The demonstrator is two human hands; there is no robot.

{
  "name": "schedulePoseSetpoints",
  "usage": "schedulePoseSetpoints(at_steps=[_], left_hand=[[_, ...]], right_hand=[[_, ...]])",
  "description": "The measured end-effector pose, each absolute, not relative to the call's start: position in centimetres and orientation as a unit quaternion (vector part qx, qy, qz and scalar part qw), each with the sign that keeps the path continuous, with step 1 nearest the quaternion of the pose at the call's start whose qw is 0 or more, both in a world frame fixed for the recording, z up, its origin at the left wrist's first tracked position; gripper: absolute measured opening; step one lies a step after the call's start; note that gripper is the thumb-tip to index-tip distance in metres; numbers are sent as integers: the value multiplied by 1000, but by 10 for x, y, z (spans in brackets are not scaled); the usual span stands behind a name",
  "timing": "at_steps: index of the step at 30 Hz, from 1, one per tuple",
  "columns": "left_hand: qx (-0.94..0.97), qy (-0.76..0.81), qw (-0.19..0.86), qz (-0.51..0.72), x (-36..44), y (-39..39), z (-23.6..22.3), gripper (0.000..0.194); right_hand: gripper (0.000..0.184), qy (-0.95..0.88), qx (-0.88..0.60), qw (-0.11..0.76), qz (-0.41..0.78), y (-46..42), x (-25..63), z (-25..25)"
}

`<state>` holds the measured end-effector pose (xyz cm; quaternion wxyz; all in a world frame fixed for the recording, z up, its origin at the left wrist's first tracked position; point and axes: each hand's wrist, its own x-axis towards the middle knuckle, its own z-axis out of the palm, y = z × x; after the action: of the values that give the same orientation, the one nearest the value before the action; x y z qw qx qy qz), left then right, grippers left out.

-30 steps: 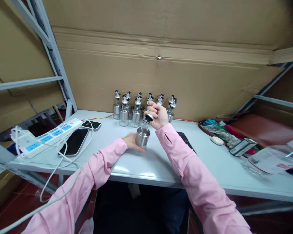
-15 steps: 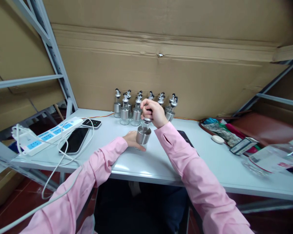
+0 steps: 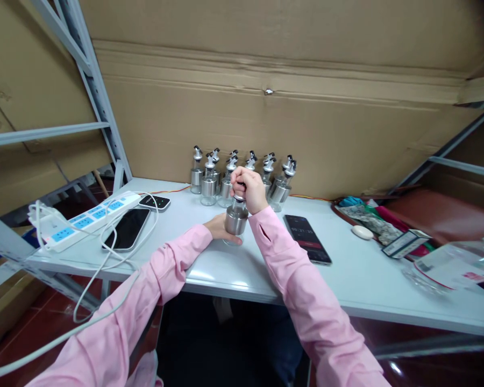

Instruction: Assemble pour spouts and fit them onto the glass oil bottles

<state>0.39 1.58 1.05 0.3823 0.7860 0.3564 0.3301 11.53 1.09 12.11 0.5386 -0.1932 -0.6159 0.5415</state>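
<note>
A small glass bottle with a steel sleeve (image 3: pixel 236 221) stands on the white table (image 3: pixel 258 269) in front of me. My left hand (image 3: pixel 220 228) is wrapped round its base from the left. My right hand (image 3: pixel 248 188) is closed over the bottle's cap on top, hiding the spout. Behind them, several alike bottles with pourer spouts (image 3: pixel 210 180) stand in a row against the cardboard wall.
A black phone (image 3: pixel 307 238) lies right of my right forearm. At left are another phone (image 3: pixel 128 229), a small black device (image 3: pixel 155 201) and a white power strip (image 3: pixel 86 220) with cables. At right lie a white oval object (image 3: pixel 362 231), a small box (image 3: pixel 405 242) and a plastic bag (image 3: pixel 455 263).
My right hand brought the cap down from a tilted position onto the bottle's neck and now grips it on top. The left hand stayed on the base. The view shifted slightly.
</note>
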Motion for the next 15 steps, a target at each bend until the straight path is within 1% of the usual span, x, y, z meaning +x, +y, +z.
schedulePoseSetpoints(at_steps=[3, 5, 6, 9, 12, 15], left_hand=[[725, 309, 462, 407, 1, 20, 12, 63], [672, 333, 446, 488, -3, 23, 14, 66], [652, 351, 413, 530, -7, 25, 15, 68], [625, 410, 270, 607, -20, 29, 13, 67], [623, 458, 147, 616, -32, 33, 8, 56], [626, 472, 60, 619, -37, 36, 4, 42]], right_hand=[[10, -591, -169, 566, 550, 19, 106, 116], [6, -582, -147, 574, 558, 24, 99, 111], [6, -577, -137, 570, 569, 27, 96, 108], [17, -541, -121, 539, 634, 34, 88, 98], [23, -501, -118, 530, 674, 36, 84, 86], [23, -484, -124, 563, 658, 36, 83, 73]])
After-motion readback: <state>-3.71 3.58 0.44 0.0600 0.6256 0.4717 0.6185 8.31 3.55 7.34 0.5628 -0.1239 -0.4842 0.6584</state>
